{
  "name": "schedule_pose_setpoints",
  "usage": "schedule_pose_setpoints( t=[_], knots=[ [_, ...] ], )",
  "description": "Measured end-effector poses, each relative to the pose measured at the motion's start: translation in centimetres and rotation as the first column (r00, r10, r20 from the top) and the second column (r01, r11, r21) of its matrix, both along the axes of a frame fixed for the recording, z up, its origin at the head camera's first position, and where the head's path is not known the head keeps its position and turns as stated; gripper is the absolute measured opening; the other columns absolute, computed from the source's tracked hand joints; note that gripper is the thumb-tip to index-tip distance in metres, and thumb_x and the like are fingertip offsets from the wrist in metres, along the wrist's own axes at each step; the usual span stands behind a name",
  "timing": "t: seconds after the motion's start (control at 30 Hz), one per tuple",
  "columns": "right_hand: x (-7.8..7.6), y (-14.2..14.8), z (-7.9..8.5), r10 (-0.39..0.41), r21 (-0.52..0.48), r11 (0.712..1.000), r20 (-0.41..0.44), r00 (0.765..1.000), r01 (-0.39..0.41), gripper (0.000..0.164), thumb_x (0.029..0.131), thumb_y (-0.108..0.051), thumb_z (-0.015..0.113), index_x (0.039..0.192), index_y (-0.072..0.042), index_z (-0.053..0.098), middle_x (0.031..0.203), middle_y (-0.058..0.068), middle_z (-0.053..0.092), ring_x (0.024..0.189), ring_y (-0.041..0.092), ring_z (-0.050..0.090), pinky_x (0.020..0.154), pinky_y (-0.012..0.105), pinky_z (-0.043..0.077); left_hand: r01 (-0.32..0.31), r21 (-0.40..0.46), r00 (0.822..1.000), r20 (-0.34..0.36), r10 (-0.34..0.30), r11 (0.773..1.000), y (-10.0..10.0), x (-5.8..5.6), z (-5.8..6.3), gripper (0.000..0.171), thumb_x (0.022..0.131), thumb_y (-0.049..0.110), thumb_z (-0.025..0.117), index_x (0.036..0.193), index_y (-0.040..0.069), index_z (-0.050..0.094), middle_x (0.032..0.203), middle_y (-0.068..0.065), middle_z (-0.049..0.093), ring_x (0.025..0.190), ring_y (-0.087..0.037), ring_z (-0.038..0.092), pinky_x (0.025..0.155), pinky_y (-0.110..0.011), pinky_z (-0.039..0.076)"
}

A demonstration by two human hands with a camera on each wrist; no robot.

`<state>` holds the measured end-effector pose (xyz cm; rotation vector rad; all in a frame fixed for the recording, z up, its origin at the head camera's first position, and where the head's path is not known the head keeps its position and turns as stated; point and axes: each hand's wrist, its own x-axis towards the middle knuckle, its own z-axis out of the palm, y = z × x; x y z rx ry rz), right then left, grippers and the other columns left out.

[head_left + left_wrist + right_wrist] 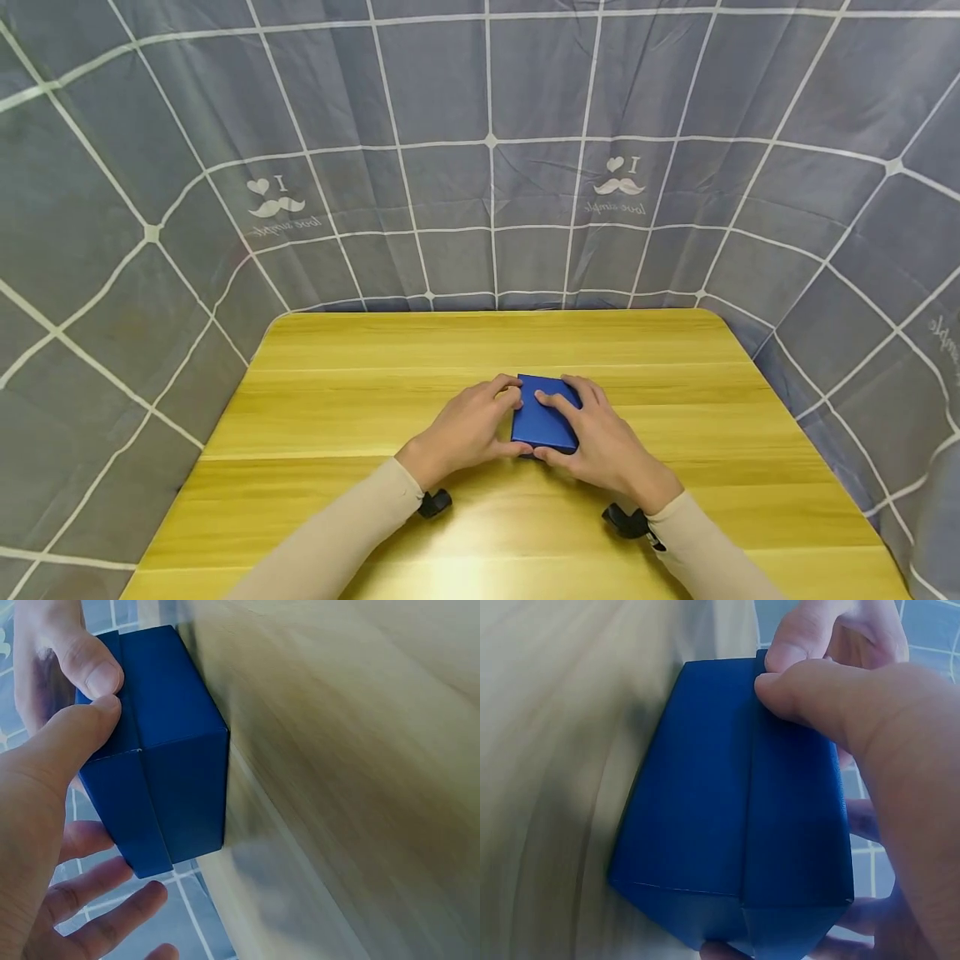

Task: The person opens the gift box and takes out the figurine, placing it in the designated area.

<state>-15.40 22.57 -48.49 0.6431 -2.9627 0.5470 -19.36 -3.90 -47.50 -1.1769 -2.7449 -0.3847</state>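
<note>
A blue lidded box (542, 421) stands on the table between my two hands. The seam of its lid (127, 780) shows in the left wrist view, with the lid seated on the base (690, 780). My left hand (468, 423) holds the lid at its left side, thumb on the near face and fingers spread along the side. From the right, my right hand (606, 437) grips the lid, its thumb also on the near face and one finger lying over the top. The two thumb tips nearly meet at the lid's near edge. The inside of the box is hidden.
The wooden table (360, 350) spreads around the box on all sides. A grey curtain (450, 100) with white grid lines hangs behind it and along both sides. Black straps or mounts (628, 523) sit at both wrists.
</note>
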Motion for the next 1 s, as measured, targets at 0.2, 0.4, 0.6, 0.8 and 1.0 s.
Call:
schedule_pose_setpoints(
  t=[0.2, 0.4, 0.6, 0.8, 1.0],
  knots=[
    [0.0, -1.1, 0.2, 0.046, 0.002, 0.999, 0.005, 0.999, -0.046, 0.086, 0.102, -0.064, 0.086, 0.175, -0.033, 0.055, 0.185, 0.026, 0.035, 0.167, 0.056, 0.042, 0.113, 0.07, 0.063, -0.041, 0.004, 0.999, -0.011, 0.041, 0.999, -1.3, 0.7, -0.1, 0.065, 0.101, 0.066, 0.087, 0.139, 0.015, 0.075, 0.162, -0.013, 0.064, 0.131, -0.033, 0.079, 0.115, -0.046, 0.066],
    [-0.4, -2.2, 0.2, 0.087, -0.008, 0.996, -0.009, 0.996, -0.087, 0.085, 0.102, -0.063, 0.086, 0.175, -0.034, 0.055, 0.186, 0.024, 0.035, 0.167, 0.054, 0.042, 0.115, 0.069, 0.063, -0.063, 0.029, 0.998, -0.028, 0.064, 0.998, -2.6, 1.3, -0.1, 0.063, 0.099, 0.066, 0.089, 0.135, 0.016, 0.073, 0.159, -0.013, 0.064, 0.13, -0.035, 0.077, 0.116, -0.051, 0.065],
    [-0.5, -2.9, 0.0, 0.112, -0.016, 0.994, -0.01, 0.994, -0.112, 0.084, 0.102, -0.063, 0.086, 0.175, -0.035, 0.055, 0.186, 0.024, 0.036, 0.168, 0.054, 0.042, 0.114, 0.069, 0.063, -0.074, 0.043, 0.997, -0.026, 0.075, 0.996, -3.6, 1.7, -0.4, 0.063, 0.098, 0.065, 0.09, 0.133, 0.016, 0.073, 0.158, -0.013, 0.064, 0.129, -0.034, 0.077, 0.114, -0.051, 0.065],
    [-0.6, -3.0, -0.6, 0.128, -0.019, 0.992, -0.018, 0.992, -0.128, 0.085, 0.103, -0.068, 0.083, 0.177, -0.039, 0.052, 0.187, 0.021, 0.035, 0.17, 0.052, 0.041, 0.114, 0.069, 0.063, -0.091, 0.049, 0.996, -0.014, 0.091, 0.995, -4.1, 1.8, -0.6, 0.061, 0.097, 0.066, 0.091, 0.129, 0.018, 0.072, 0.157, -0.01, 0.064, 0.13, -0.033, 0.076, 0.114, -0.053, 0.065],
    [-0.8, -3.0, -0.7, 0.146, -0.036, 0.988, -0.03, 0.989, -0.147, 0.086, 0.103, -0.068, 0.083, 0.177, -0.04, 0.05, 0.188, 0.02, 0.034, 0.172, 0.05, 0.039, 0.114, 0.068, 0.063, -0.101, 0.065, 0.995, -0.002, 0.101, 0.993, -4.4, 1.8, -0.7, 0.061, 0.096, 0.065, 0.092, 0.128, 0.018, 0.071, 0.157, -0.01, 0.064, 0.129, -0.033, 0.076, 0.114, -0.054, 0.064]
  ],
)
